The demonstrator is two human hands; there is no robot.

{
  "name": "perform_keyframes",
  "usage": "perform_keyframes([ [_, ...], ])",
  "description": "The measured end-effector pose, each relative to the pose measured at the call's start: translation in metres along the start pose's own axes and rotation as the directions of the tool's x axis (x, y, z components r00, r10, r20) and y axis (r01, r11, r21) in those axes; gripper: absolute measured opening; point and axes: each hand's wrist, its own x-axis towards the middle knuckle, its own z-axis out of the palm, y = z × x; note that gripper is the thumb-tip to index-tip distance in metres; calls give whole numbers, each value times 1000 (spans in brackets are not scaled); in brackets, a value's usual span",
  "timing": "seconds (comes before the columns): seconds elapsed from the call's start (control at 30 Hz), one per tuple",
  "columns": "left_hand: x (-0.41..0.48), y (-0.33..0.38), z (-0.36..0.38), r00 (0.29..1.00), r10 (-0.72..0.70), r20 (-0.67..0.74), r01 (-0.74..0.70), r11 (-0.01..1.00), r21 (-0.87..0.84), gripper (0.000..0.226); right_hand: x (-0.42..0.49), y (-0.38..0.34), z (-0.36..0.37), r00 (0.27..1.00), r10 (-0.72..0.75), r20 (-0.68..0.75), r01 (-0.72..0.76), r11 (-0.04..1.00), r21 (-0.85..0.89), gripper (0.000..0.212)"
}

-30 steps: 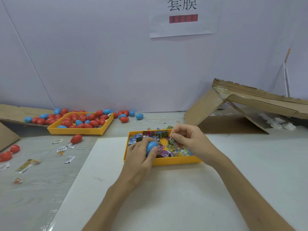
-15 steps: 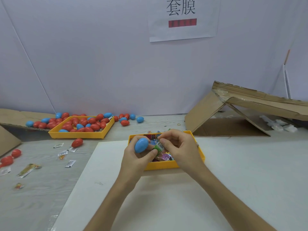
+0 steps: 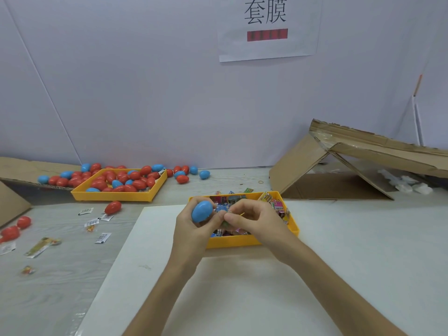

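Cradling the blue egg (image 3: pixel 202 211) in curled fingers above the yellow tray (image 3: pixel 232 241), the left hand (image 3: pixel 191 235) meets the right hand (image 3: pixel 257 221), which pinches a small packet (image 3: pixel 225 223) that may slip into the tray if either grip loosens.

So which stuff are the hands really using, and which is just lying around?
In the job:
blue egg, held in the left hand
small packet, pinched by the right hand
near tray of packets

Just lying about:
far tray of eggs
red egg in front of it
loose packets at the left
cardboard
sign
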Motion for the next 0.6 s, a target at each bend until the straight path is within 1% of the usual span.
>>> perform_keyframes([
  [0.07,-1,2,1,1000,-21,7,21,999,-26,14,-1,-3,0,1000,-23,-4,23,1000,19,3],
  [0.17,0,4,2,998,-67,13,67,995,-75,12,-1,-8,-5,999,-33,18,32,998,54,22],
  [0.23,0,5,2,997,-73,17,74,994,-78,12,-2,-9,-5,999,-35,30,34,998,49,21],
  [0.3,-1,5,2,998,-55,27,56,997,-60,14,-1,-8,-4,1000,-18,3,18,1000,24,19],
  [0.4,-2,6,4,997,-2,74,5,999,-52,22,-1,-7,-3,1000,-11,-29,9,999,-47,23],
  [0.53,-5,8,6,986,56,156,-50,998,-38,28,-2,-8,0,998,-61,-4,60,993,-99,17],
  [0.6,-7,10,8,987,70,146,-70,998,-7,31,-2,-7,1,990,-129,-60,118,979,-164,17],
])
